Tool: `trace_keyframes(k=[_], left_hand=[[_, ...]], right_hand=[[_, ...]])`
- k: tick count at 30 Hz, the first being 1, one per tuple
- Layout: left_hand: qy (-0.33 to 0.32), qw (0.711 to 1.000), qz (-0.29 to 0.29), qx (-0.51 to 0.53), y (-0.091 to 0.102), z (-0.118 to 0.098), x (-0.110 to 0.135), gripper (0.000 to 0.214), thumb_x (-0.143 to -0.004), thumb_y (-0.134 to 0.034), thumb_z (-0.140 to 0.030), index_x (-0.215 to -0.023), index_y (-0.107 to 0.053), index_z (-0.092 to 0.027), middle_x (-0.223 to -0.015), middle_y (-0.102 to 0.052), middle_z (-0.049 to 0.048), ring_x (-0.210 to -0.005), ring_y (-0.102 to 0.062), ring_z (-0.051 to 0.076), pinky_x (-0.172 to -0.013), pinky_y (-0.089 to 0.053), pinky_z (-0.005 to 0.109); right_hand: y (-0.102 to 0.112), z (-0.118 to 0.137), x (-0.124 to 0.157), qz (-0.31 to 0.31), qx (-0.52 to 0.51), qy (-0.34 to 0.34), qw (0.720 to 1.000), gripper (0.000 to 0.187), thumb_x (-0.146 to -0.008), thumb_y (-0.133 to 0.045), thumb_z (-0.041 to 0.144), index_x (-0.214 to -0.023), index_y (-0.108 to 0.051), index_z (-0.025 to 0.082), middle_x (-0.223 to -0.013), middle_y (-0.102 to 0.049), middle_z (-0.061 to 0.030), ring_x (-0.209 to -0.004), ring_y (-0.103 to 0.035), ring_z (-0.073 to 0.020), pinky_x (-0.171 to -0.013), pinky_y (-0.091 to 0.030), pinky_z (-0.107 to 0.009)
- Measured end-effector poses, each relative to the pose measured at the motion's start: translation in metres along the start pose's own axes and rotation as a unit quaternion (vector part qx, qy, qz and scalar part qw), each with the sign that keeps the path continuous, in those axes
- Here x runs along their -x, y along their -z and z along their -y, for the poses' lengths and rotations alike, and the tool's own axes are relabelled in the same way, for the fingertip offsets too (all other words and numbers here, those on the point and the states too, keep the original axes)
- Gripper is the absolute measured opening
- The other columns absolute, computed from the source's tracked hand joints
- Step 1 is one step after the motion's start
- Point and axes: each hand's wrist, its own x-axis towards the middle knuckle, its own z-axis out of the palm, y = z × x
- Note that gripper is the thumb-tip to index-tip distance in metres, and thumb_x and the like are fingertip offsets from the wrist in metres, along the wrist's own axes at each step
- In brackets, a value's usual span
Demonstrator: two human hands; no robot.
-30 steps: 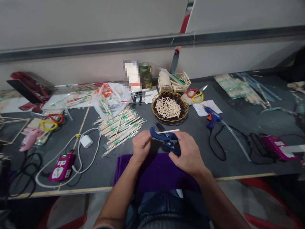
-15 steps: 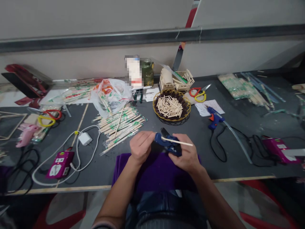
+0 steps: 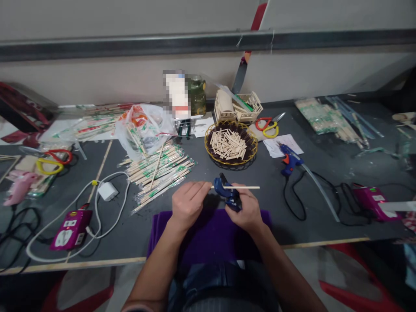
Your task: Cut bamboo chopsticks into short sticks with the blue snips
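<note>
Just below centre, the left hand (image 3: 189, 203) pinches a wooden stick (image 3: 250, 187), best kept square to the blue cutter (image 3: 231, 202) the right hand (image 3: 246, 209) grips.

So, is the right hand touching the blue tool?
Touching: the head view shows the right hand closed around the blue tool, with no gap between them.

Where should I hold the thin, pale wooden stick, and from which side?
Probably pinch the stick near its left end, coming from the left, as the left hand does: it's straight, lying crosswise at the blue-and-black hand tool, with that end outside the tool's head.
</note>
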Motion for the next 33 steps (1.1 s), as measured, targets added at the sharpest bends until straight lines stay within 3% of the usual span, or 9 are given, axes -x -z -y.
trace_keyframes(k=[9,22,33], left_hand=[[0.059,0.995,0.084,-0.01,0.002,-0.004,0.0,0.024,-0.088,-0.046,-0.002,-0.096,-0.064,-0.016,-0.068,-0.064,0.0022,-0.06,-0.054,0.011,-0.06,-0.039,0.024],[0.123,0.983,0.13,0.05,0.006,-0.004,0.0,0.029,-0.09,-0.039,-0.007,-0.098,-0.065,-0.016,-0.071,-0.065,0.0034,-0.064,-0.057,0.012,-0.061,-0.043,0.023],[0.202,0.958,0.139,0.147,-0.001,0.003,0.006,0.023,-0.09,-0.047,-0.015,-0.099,-0.068,-0.018,-0.074,-0.068,0.004,-0.069,-0.062,0.014,-0.065,-0.046,0.023]], right_hand=[[-0.007,-0.006,0.005,0.039,0.026,-0.043,0.998,0.034,-0.075,-0.056,0.023,-0.108,-0.056,0.016,-0.094,-0.069,-0.0129,-0.087,-0.069,-0.0264,-0.075,-0.059,-0.038],[-0.004,-0.007,-0.004,0.063,0.021,-0.033,0.997,0.026,-0.073,-0.052,0.018,-0.098,-0.056,0.019,-0.086,-0.069,-0.0089,-0.075,-0.068,-0.0212,-0.067,-0.057,-0.031],[-0.004,-0.013,-0.012,0.116,-0.029,-0.061,0.991,0.028,-0.07,-0.053,0.016,-0.098,-0.056,0.019,-0.084,-0.069,-0.0063,-0.073,-0.067,-0.0194,-0.069,-0.054,-0.028]])
